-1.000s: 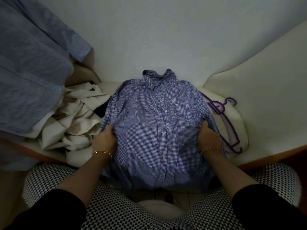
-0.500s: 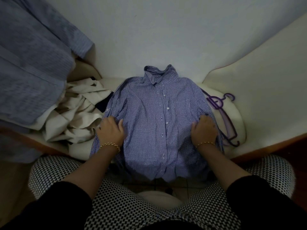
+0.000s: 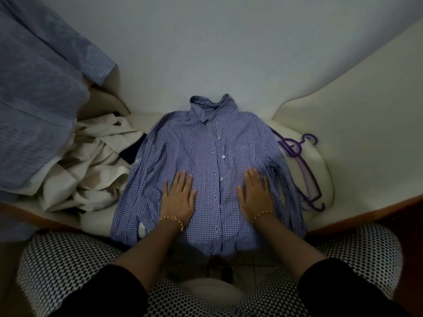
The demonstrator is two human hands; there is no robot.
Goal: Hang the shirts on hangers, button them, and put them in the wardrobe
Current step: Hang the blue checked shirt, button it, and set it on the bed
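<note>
A blue-and-white checked shirt [image 3: 212, 152] lies face up on a cream sofa seat [image 3: 320, 165], collar toward the wall, its button strip running down the middle. My left hand [image 3: 179, 197] presses flat on the shirt's left front with straight fingers. My right hand [image 3: 256, 194] lies flat on the right front beside the button strip. A purple hanger [image 3: 304, 165] rests on the seat to the right, partly under the shirt's sleeve.
A crumpled cream garment [image 3: 91, 165] is heaped to the left of the shirt. A blue striped shirt [image 3: 39, 92] hangs over the sofa arm at far left. The cream backrest [image 3: 366, 110] rises on the right. My patterned knees fill the bottom.
Both hands have let go of the shirt's side edges and moved inward, now flat on its front. The shirt has slid farther up onto the seat.
</note>
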